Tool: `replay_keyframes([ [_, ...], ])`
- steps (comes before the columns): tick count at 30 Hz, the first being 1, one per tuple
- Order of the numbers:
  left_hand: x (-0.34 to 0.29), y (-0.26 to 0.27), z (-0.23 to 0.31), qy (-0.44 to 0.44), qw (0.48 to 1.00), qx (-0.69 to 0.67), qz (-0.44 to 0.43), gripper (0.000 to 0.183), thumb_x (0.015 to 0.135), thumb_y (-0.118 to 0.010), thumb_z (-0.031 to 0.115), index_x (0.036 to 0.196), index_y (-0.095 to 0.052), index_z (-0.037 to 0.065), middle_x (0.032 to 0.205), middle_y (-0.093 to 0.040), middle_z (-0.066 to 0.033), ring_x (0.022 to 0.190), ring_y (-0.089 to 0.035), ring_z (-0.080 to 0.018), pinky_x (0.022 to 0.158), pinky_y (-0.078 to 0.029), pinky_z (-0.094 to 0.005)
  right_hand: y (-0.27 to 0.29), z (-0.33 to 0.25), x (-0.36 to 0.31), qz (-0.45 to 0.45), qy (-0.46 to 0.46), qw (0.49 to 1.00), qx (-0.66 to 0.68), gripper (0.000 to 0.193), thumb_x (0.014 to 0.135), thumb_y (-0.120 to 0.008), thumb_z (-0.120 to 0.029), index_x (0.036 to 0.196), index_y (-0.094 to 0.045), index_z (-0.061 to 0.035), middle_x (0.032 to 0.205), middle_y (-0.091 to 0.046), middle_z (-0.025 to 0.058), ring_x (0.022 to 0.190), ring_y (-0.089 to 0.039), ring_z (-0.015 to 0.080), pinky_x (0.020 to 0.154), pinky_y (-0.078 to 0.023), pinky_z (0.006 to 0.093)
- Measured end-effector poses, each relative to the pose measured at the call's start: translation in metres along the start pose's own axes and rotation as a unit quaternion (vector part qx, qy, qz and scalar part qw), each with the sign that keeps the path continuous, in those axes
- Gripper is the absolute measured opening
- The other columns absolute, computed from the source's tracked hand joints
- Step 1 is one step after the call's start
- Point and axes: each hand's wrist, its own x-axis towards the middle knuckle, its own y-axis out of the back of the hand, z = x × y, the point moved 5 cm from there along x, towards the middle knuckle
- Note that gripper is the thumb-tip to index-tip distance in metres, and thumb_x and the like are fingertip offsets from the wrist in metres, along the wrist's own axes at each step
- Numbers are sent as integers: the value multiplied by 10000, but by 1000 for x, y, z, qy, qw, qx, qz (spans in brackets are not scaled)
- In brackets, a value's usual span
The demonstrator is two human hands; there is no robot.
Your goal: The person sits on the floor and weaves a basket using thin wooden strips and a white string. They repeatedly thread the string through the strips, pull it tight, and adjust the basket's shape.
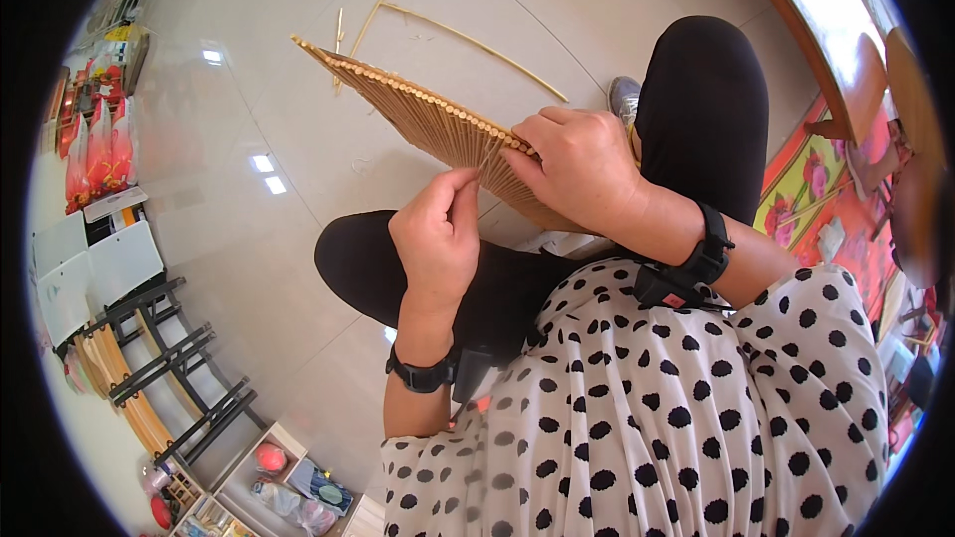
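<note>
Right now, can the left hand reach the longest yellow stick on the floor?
Probably not straight away: the mat of sticks, held by the right hand, is between the left hand and the longest yellow stick in this view, and the left hand is pinched shut.

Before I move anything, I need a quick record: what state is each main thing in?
Stalk mat: held, tilted.
Left hand: fingertips pinched, apparently on a thin strand.
Right hand: closed on the mat's edge.
Loose stalks: lying on the floor.
Wrist straps: both worn.

Wooden table (831, 25), floral mat (793, 194) at right; red bags (102, 154), black rack (160, 363) left
</note>
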Motion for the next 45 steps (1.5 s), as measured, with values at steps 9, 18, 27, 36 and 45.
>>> replay_keyframes([
  [9, 4, -4, 3, -29, 999, 12, 29, 116, 888, -693, -40, 994, -713, 0, 804, -713, -154, 668, -687, -244, 657, -536, -295, 2, 0, 2, -3, 18, 1000, -4, 164, 821, -771, -194, 813, -690, -51, 708, -633, 100, 633, -656, 323, 571, -536, 412],
  [18, 12, -15, 9, -26, 999, 5, 38, 89, 902, -691, -14, 985, -710, 11, 785, -694, -164, 638, -666, -256, 618, -519, -306, 4, 1, 1, 0, 15, 1000, 4, 153, 806, -776, -184, 807, -689, -59, 701, -627, 101, 632, -649, 329, 571, -528, 419],
  [27, 19, -20, 24, 39, 998, 56, 15, 85, 938, -658, 28, 988, -591, 17, 781, -699, -151, 679, -690, -328, 618, -529, -383, -1, -1, 2, 5, 25, 1000, 5, 178, 812, -749, -189, 753, -640, -60, 687, -599, 84, 611, -626, 326, 557, -516, 430],
  [36, 15, -21, 35, 5, 993, 116, 22, 142, 928, -602, 1, 1011, -496, 46, 769, -668, -170, 726, -672, -408, 611, -501, -479, 2, 1, 3, 8, 50, 999, 0, 192, 819, -737, -211, 721, -644, -76, 695, -611, 71, 621, -645, 299, 568, -527, 417],
  [45, 22, -28, 31, 46, 997, 61, 20, 143, 937, -603, 13, 949, -470, 63, 696, -597, -164, 656, -624, -415, 589, -473, -482, -2, -4, -6, 6, 58, 998, -7, 114, 735, -735, -171, 697, -659, -94, 706, -628, 63, 633, -659, 285, 577, -536, 407],
])
